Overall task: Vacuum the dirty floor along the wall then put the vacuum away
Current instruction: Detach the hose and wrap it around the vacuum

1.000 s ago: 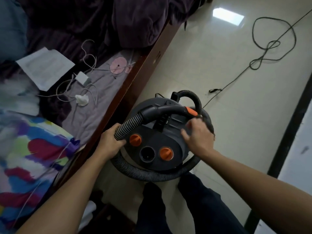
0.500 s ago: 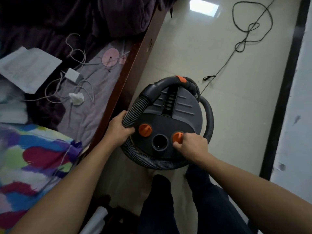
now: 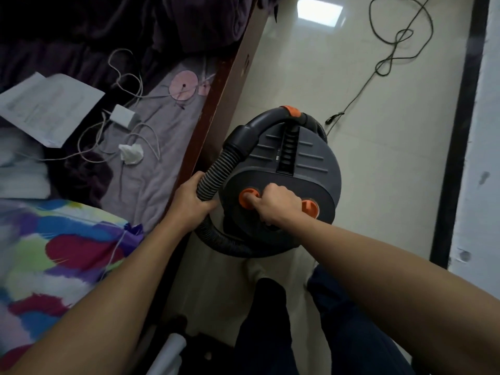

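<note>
Bare arms extended, the left hand (image 3: 189, 203) grips a ribbed grey hose (image 3: 216, 171); the right hand (image 3: 276, 205), fingers curled, pinches an orange round knob (image 3: 246, 197).

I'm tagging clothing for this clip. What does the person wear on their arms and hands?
Nothing shows on them. The left hand and right hand are gloveless, with no ring, watch or bracelet in view, and no sleeve shows anywhere up either arm. Dark trousers show below.

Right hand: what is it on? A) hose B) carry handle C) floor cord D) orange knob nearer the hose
D: the right hand is curled on the orange knob nearer the hose, and the left hand grips the hose.
</note>
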